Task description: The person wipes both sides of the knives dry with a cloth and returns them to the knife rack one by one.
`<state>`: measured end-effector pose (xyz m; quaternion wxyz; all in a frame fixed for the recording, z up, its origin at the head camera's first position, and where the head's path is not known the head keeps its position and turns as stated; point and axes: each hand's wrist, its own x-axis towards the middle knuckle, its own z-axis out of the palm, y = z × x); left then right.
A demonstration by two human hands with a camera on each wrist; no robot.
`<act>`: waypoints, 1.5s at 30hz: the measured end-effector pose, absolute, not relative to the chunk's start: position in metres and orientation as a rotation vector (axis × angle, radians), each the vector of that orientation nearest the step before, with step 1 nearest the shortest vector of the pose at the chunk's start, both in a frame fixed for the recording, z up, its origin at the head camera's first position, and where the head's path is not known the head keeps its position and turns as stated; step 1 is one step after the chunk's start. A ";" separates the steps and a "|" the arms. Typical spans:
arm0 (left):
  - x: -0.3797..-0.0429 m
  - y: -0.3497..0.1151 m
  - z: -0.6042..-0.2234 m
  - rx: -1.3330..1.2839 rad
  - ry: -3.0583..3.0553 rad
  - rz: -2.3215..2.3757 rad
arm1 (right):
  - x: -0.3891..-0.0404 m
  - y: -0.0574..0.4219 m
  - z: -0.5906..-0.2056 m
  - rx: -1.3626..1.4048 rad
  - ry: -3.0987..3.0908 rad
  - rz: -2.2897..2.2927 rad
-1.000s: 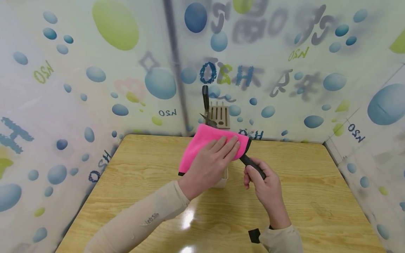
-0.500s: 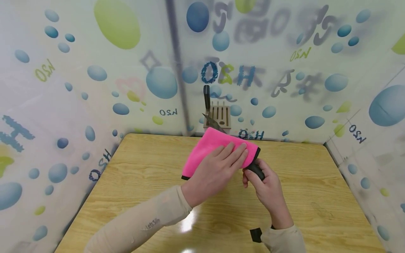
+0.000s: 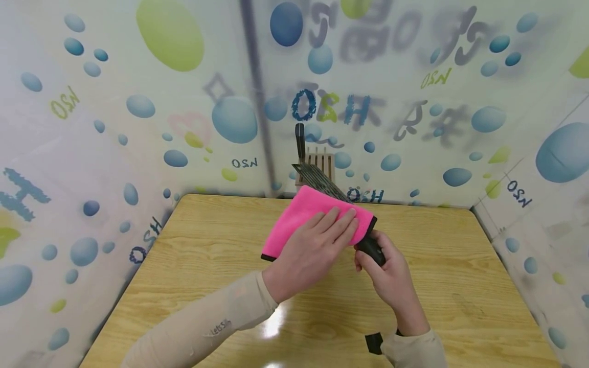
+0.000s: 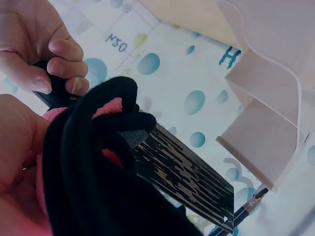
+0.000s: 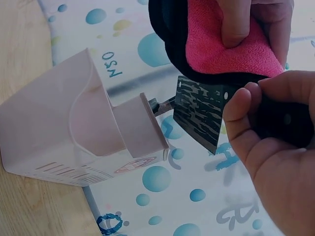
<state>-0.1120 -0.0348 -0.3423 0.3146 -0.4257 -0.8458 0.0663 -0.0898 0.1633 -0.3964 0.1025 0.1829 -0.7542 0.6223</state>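
Note:
A cleaver with a dark, streaked blade (image 3: pixel 324 183) slants up and left over the middle of the table. Its black handle (image 3: pixel 370 250) is gripped by my right hand (image 3: pixel 391 271). Draped around the blade near the handle is a pink cloth (image 3: pixel 292 222) with black edging. My left hand (image 3: pixel 315 248) holds this cloth, fingers laid along its top and thumb hidden beneath. Seen from the left wrist, the blade's broad face (image 4: pixel 184 172) sticks out past the cloth's dark folds (image 4: pixel 98 162). The right wrist view shows the blade end (image 5: pixel 199 110) below the cloth.
A pale knife block (image 5: pixel 44 123) stands at the table's back edge, its slotted top (image 3: pixel 323 166) partly behind the blade. One black-handled knife (image 3: pixel 300 140) stands upright in it. Patterned wall sheets (image 3: pixel 391 92) enclose the wooden table (image 3: pixel 207 230). A small black square (image 3: pixel 374 343) sits by my right cuff.
The cloth and left hand have slid right and down toward the cleaver's handle. The blade has turned, so its broad streaked face now shows where it looked narrow before.

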 end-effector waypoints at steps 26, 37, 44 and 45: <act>-0.121 -0.042 -0.336 -1.059 -2.265 0.192 | -0.085 0.163 -0.392 0.564 -2.239 1.733; -0.117 -0.040 -0.341 -1.066 -2.180 0.177 | -0.088 0.162 -0.397 0.546 -2.192 1.828; -0.113 -0.039 -0.340 -1.065 -2.150 0.190 | -0.089 0.161 -0.397 0.552 -2.091 1.984; -0.112 -0.039 -0.340 -1.068 -2.149 0.190 | -0.089 0.161 -0.397 0.541 -2.080 2.003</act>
